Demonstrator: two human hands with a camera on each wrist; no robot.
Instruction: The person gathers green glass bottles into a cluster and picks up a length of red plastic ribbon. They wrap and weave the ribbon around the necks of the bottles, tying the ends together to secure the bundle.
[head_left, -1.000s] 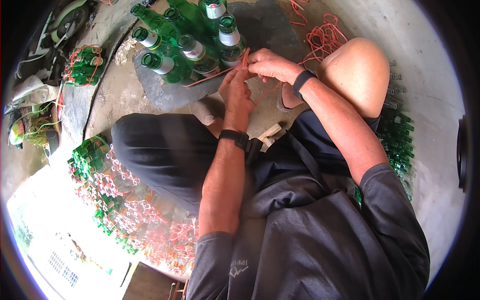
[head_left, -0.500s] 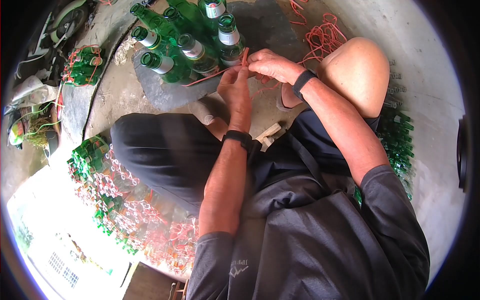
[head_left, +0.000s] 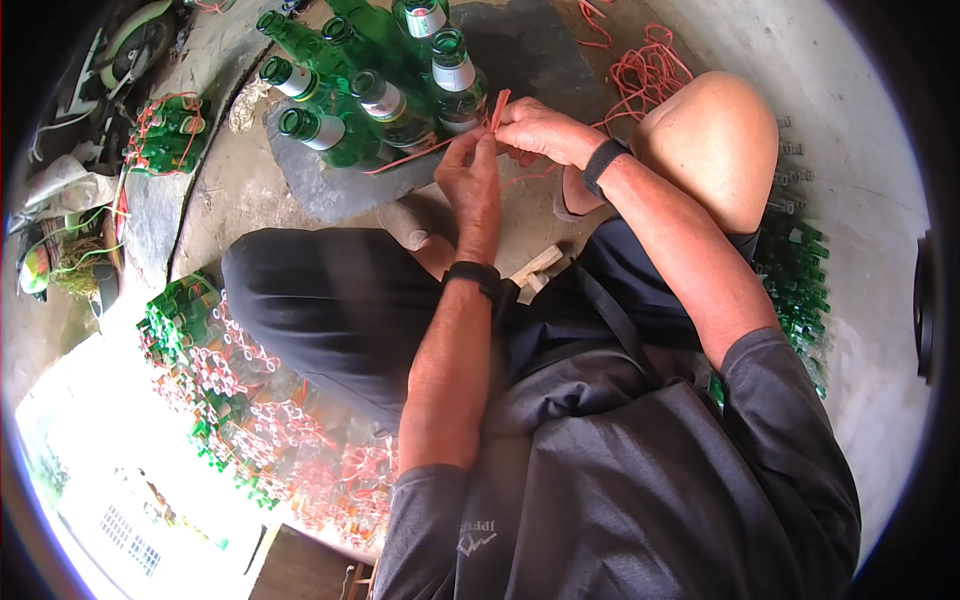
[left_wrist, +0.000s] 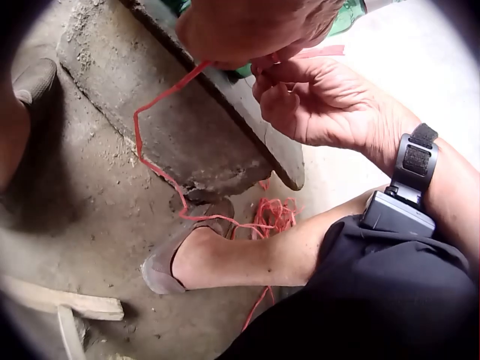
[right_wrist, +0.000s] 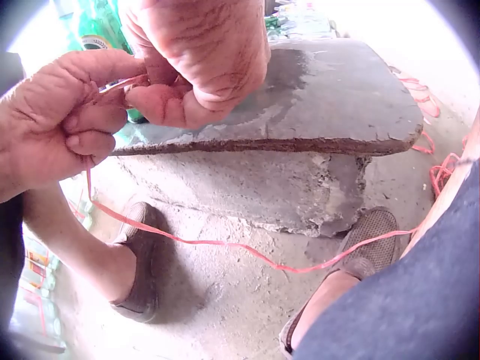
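Red plastic twine [head_left: 503, 104] is gripped between my two hands, its short end sticking up over the fingers. My left hand [head_left: 468, 190] pinches it with thumb and fingertips in front of the nearest bottle. Right beside it, my right hand [head_left: 548, 132] pinches the twine with curled fingers. One strand runs left along the foot of several green glass bottles [head_left: 385, 105], which stand grouped on a grey stone slab [head_left: 320, 185]. Another length of twine [right_wrist: 217, 241] hangs below the left hand and crosses to the right in the right wrist view. The hands partly hide where the strands meet.
A tangle of red twine [head_left: 645, 75] lies on the floor beyond the right knee. Bound green bottles [head_left: 165, 135] stand to the left, with many more bottles [head_left: 790, 290] along the right wall. Pieces of wood [head_left: 540, 268] lie between the legs.
The twine's upright end has tilted to the right and shows longer above the fingers. My left hand has shifted very slightly; the bottles stay in place.
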